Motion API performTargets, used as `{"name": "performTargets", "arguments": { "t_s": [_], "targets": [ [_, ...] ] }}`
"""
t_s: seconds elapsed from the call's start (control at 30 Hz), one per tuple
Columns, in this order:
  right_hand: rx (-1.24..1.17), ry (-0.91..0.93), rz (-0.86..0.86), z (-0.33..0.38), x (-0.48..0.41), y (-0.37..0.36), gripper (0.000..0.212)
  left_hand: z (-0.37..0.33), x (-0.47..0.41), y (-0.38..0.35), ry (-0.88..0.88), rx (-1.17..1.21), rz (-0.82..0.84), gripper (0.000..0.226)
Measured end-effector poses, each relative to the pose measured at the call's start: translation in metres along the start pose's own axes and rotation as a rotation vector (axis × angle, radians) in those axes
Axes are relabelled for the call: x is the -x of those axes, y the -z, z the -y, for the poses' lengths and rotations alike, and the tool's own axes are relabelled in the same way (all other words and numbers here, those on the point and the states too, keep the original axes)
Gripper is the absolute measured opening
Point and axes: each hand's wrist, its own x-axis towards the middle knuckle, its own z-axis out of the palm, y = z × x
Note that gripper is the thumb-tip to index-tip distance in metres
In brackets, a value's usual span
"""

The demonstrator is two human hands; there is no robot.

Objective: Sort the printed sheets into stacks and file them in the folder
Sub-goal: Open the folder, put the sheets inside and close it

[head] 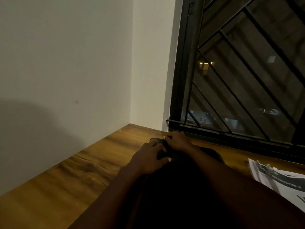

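Note:
A black folder (212, 153) lies on the wooden desk (79, 176) in the corner under the window, dark and mostly hidden by my forearms. My left hand (148, 158) grips its far end, fingers over the top and thumb at the near side. My right hand (178, 142) is just beyond, its curled fingers pinching a dark edge or strap at the folder's far end. The printed sheets (279, 179) sit in a loose, fanned pile at the right edge of the view, apart from both hands.
A plain wall (66, 63) borders the desk on the left and meets a black-framed window with diagonal bars (239, 80) at the back right. The window sill runs just behind my right hand. The light is dim.

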Motion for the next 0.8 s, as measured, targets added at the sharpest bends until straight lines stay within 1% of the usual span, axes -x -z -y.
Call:
{"name": "performTargets", "arguments": {
  "t_s": [0.07,0.13,0.23,0.3,0.37,0.5,0.7,0.8],
  "targets": [
    [0.013,-0.033,0.025,0.007,-0.018,-0.01,0.031,-0.001,-0.001,-0.001,0.007,-0.018,0.036,0.044],
    [-0.034,-0.088,0.077,0.014,-0.035,-0.021,0.031,0.0,-0.001,-0.004,0.027,-0.01,0.056,0.044],
    [-0.065,-0.161,0.226,0.03,-0.055,-0.027,0.029,0.002,-0.002,-0.005,0.062,0.031,0.063,0.042],
    [-0.033,-0.167,0.344,0.039,-0.064,-0.023,0.02,0.003,-0.004,-0.004,0.076,0.032,0.069,0.042],
    [-0.032,-0.214,0.403,0.041,-0.064,-0.014,0.02,0.003,-0.005,-0.004,0.082,0.034,0.074,0.041],
    [-0.036,-0.319,0.478,0.029,-0.057,0.006,0.023,0.004,-0.003,-0.004,0.088,0.061,0.057,0.04],
    [0.127,-0.342,0.521,-0.004,-0.046,0.032,0.025,0.003,-0.001,-0.003,0.105,0.075,0.053,0.039],
    [0.169,-0.386,0.539,-0.029,-0.04,0.045,0.025,0.002,0.0,-0.001,0.101,0.088,0.059,0.038]
  ]
}}
